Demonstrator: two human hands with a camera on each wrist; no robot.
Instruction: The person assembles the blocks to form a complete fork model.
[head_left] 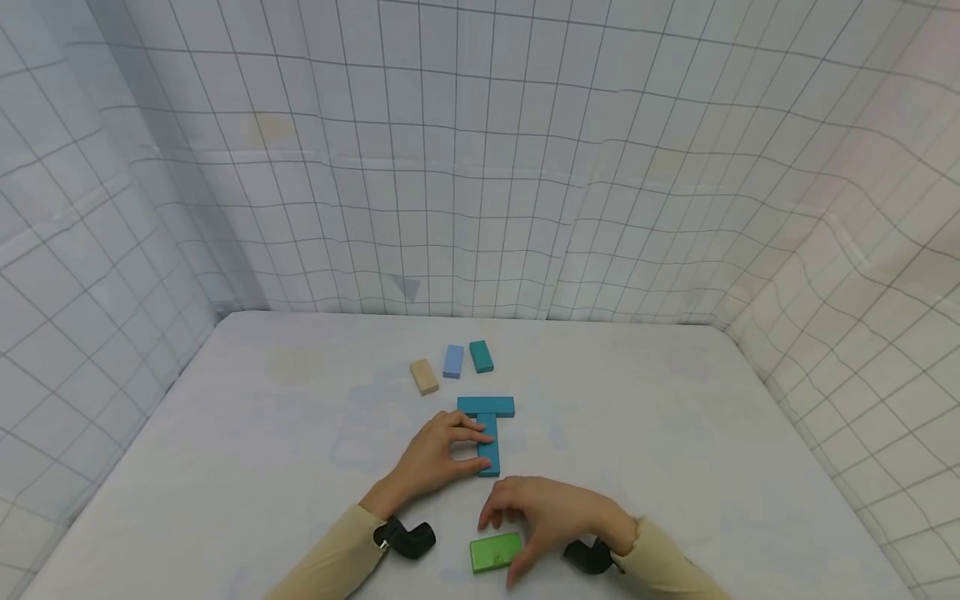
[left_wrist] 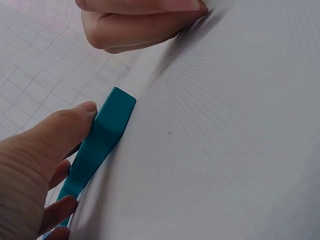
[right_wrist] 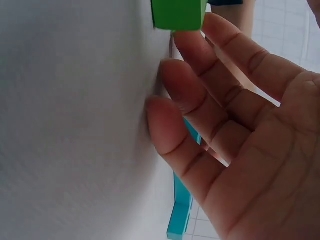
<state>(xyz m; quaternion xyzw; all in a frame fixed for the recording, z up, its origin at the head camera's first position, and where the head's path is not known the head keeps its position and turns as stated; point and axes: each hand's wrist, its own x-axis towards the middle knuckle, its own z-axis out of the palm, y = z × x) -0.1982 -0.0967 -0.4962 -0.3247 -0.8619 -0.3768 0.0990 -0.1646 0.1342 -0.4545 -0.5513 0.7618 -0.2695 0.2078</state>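
Observation:
My left hand (head_left: 435,454) lies against a long blue block (head_left: 489,446), its thumb and fingertips touching it. In the left wrist view that block (left_wrist: 102,132) runs beside the thumb. The far end of this block meets a second blue block (head_left: 486,406) set crosswise, making a T shape. My right hand (head_left: 551,512) hovers around a green block (head_left: 495,552) with thumb and fingers spread apart. In the right wrist view the green block (right_wrist: 179,12) shows at the top, past the fingers (right_wrist: 185,85); whether they touch it is unclear.
Farther back on the white table (head_left: 637,417) lie a beige block (head_left: 424,377), a light blue block (head_left: 453,362) and a teal block (head_left: 482,356). White gridded sheets (head_left: 480,167) hang behind and at both sides. Each wrist wears a black camera (head_left: 408,539).

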